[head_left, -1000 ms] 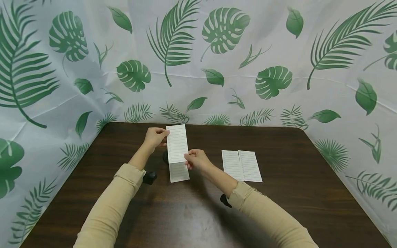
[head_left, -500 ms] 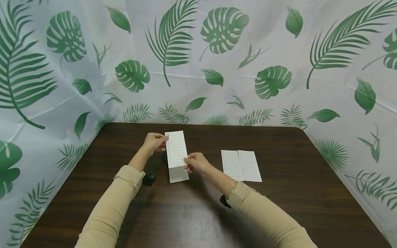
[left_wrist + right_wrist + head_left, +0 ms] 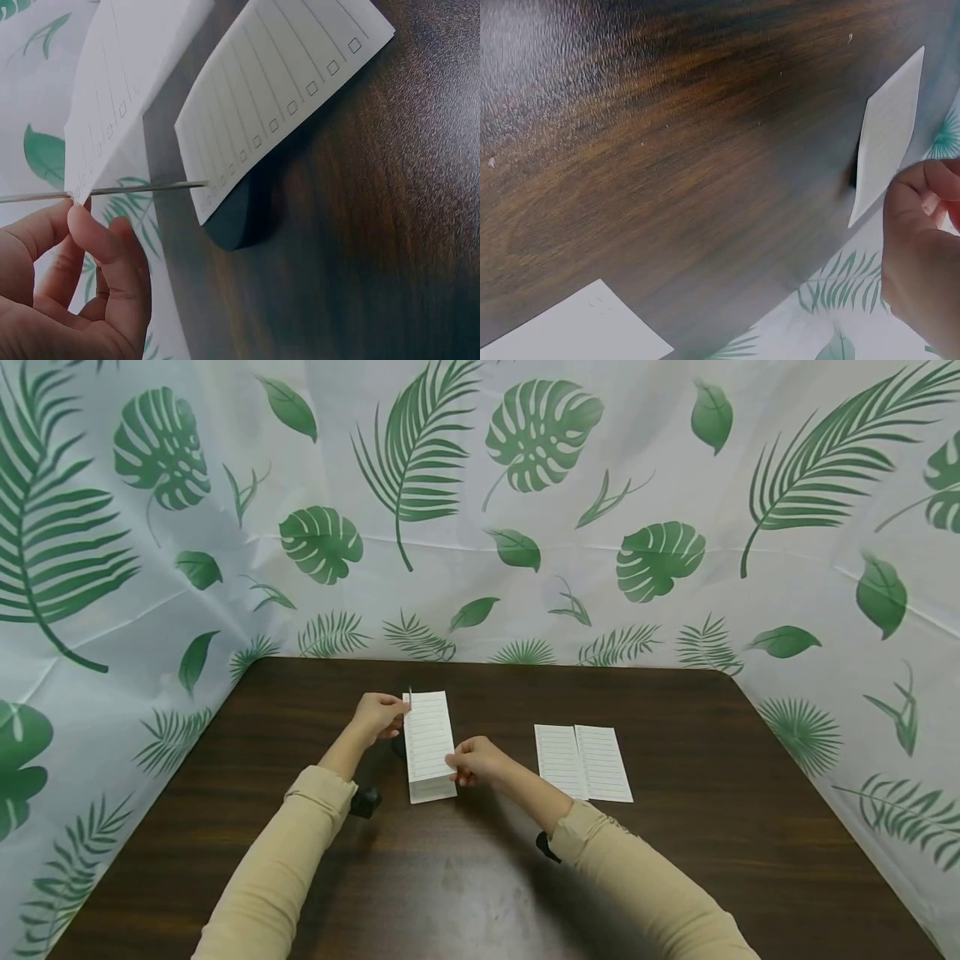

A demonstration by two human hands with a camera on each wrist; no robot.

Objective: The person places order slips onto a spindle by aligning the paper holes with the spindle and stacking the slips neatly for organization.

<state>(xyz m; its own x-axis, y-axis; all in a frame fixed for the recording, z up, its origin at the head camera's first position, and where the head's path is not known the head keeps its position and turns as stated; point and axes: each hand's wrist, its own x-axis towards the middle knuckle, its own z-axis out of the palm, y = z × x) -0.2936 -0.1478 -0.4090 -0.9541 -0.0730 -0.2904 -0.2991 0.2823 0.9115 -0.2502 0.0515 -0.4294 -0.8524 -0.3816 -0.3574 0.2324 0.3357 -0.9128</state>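
Ruled sheet on a thin metal spike, above the bench
The left hand pinches its far left corner, where the spike appears to pass through; the right hand pinches its near right edge, over a lower sheet and black base. Best, I judge, to lower both hands evenly, paper flat, without sideways tugs that could tear the hole.

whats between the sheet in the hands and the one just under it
A stretch of thin metal rod spans the gap between the held sheet and the lower sheet; the left wrist view shows it.
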